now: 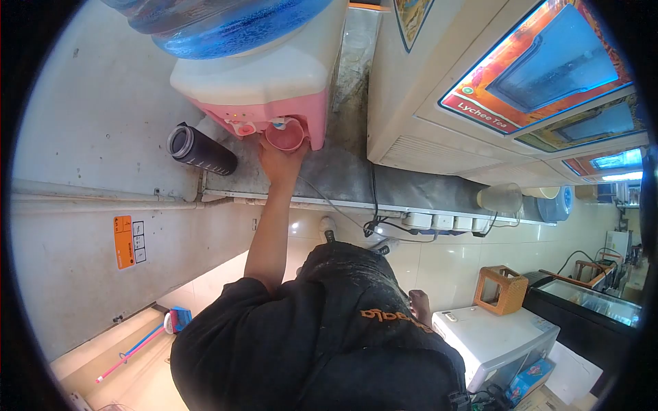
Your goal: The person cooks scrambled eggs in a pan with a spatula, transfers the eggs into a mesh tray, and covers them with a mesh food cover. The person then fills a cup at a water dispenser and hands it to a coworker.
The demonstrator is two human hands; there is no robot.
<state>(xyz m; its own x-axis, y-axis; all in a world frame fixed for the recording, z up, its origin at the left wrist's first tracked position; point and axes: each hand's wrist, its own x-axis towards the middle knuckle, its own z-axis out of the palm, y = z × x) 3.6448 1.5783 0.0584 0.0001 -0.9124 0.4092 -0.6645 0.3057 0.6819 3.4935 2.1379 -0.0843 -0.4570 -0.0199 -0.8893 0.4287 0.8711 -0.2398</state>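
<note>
My left hand is wrapped round a pink cup, which sits under the taps of a pink and white water dispenser. The inside of the cup looks pink; I cannot make out how much is in it. To the left of the hand, a dark bottle with a lid leans on the metal counter. My right hand hangs low beside my dark apron, away from the counter; its fingers are mostly hidden.
A drinks machine labelled Lychee Tea stands right of the dispenser. Power sockets and cables run along the counter's front edge, near a clear jug. Behind on the right are a white appliance and a brown woven stand.
</note>
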